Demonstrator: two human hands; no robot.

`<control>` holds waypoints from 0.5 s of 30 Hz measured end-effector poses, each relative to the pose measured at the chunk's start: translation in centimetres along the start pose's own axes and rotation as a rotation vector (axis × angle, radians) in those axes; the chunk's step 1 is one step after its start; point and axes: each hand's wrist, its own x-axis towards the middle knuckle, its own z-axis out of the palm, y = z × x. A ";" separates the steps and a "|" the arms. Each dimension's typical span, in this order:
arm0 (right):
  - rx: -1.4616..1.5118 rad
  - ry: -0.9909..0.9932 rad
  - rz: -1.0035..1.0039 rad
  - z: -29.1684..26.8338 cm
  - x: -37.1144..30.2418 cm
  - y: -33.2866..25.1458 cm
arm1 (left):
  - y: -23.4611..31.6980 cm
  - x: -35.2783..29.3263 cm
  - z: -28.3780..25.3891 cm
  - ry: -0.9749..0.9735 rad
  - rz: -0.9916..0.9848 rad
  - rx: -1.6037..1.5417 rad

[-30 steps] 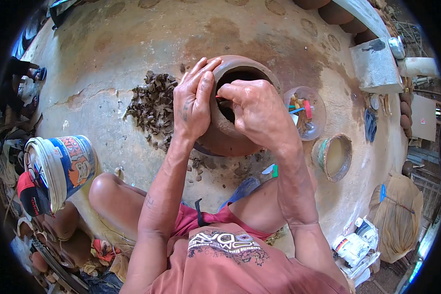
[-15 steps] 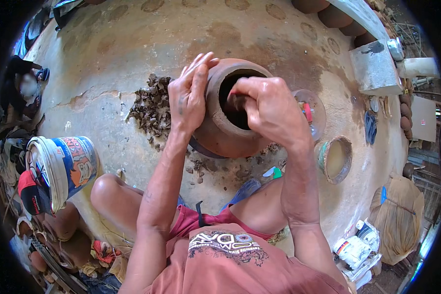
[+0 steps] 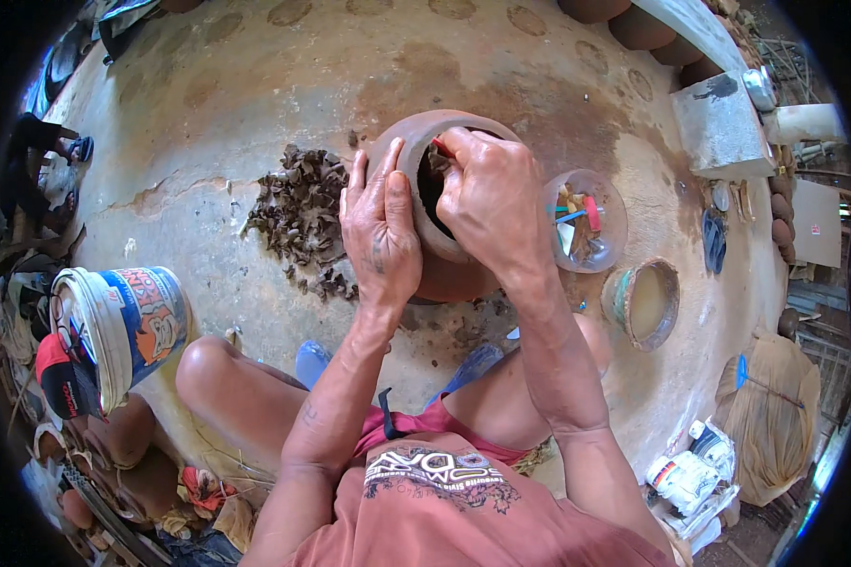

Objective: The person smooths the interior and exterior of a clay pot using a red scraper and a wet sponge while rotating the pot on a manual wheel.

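A round brown clay pot (image 3: 449, 279) with a wide mouth sits on the floor in front of me. My left hand (image 3: 380, 227) lies flat against its left side, fingers stretched out and holding nothing. At the mouth, my right hand (image 3: 494, 203) is closed on a small red tool (image 3: 439, 148), whose shape is mostly hidden by the fingers. A dark scrap, seemingly clay, shows beneath those fingertips inside the opening. Left of the pot lies a heap of dark curled clay shavings (image 3: 298, 213).
A clear round tub of small tools (image 3: 586, 227) stands right of the pot, near a bowl of cloudy liquid (image 3: 651, 304). At left is a white bucket (image 3: 142, 317) with a red-and-black cap (image 3: 66, 373). A concrete block (image 3: 723, 128) and blue sandals (image 3: 714, 241) lie farther right.
My right hand has lifted from inside the mouth toward the rim, moving slightly left. My left hand has slid lower and right along the pot's side. The tool tub is now uncovered.
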 end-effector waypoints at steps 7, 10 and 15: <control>0.047 -0.125 -0.059 -0.4 -0.1 0.2 | 0.0 0.3 0.2 0.036 -0.008 -0.019; 0.086 -0.141 -0.112 -0.5 -0.2 0.5 | 0.0 0.5 0.0 0.005 -0.020 -0.040; 0.134 -0.184 -0.185 -0.6 -0.2 0.9 | 0.0 1.1 -0.7 -0.065 -0.047 -0.095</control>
